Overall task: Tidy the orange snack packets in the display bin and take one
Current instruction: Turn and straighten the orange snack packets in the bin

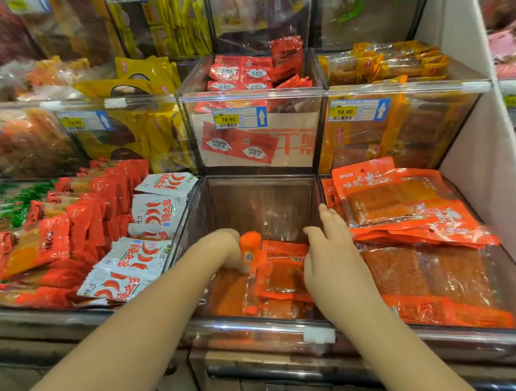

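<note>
A clear display bin (pixel 260 201) in the lower middle holds several orange snack packets (pixel 283 273) lying low at its front. My left hand (pixel 233 252) reaches down into the bin and grips one orange packet (pixel 250 248) that stands upright on its edge. My right hand (pixel 329 251) is inside the bin at its right wall, fingers straight and spread, resting against the flat packets. The back half of the bin shows bare bottom.
Larger orange packets (pixel 406 208) fill the bin to the right. White chili packets (pixel 148 234) and red packets (pixel 77 228) fill the bins to the left. Upper bins with price tags (pixel 238 118) stand behind. A metal rail (pixel 261 327) runs along the front.
</note>
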